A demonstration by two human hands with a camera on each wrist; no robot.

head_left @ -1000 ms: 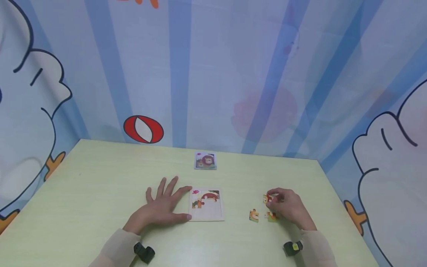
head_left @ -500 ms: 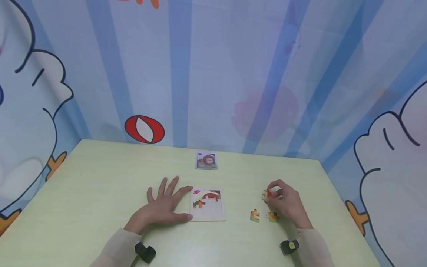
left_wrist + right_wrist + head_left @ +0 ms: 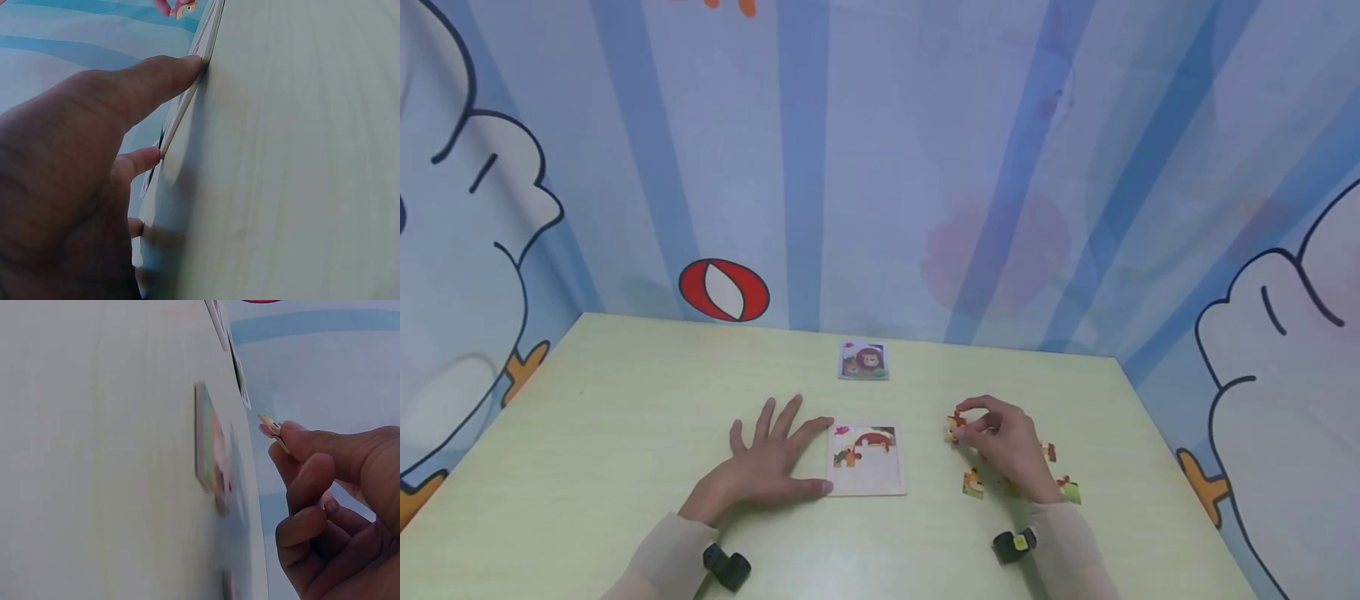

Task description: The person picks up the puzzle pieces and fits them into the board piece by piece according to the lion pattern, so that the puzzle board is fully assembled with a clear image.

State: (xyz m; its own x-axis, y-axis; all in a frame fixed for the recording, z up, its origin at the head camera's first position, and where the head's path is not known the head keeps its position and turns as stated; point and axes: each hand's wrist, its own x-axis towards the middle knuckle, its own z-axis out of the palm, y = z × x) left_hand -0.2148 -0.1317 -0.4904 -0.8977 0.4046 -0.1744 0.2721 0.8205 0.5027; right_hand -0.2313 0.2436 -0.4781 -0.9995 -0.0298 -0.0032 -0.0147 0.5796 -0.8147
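My right hand (image 3: 1007,446) pinches a jigsaw piece (image 3: 955,427) with red and yellow print between thumb and forefinger. In the right wrist view the held piece (image 3: 273,430) is lifted off the table, seen nearly edge-on. My left hand (image 3: 760,467) lies with fingers spread, thumb and forefinger touching the left edge of a square puzzle tray (image 3: 876,483). Joined pieces (image 3: 874,442) with a brown mane fill the tray's upper part; its lower part is bare white. In the left wrist view the thumb (image 3: 165,78) presses against the tray's side.
An orange loose piece (image 3: 973,483) lies right of the tray. Further right are a green-edged piece (image 3: 1069,490) and a red-brown piece (image 3: 1048,451), with another partly hidden under my right hand. A lion picture card (image 3: 863,360) lies behind the tray, before a printed curtain (image 3: 880,167).
My right hand has picked up the red-and-yellow jigsaw piece and carried it left toward the tray, uncovering pieces at the right. The left hand stays at the tray's edge.
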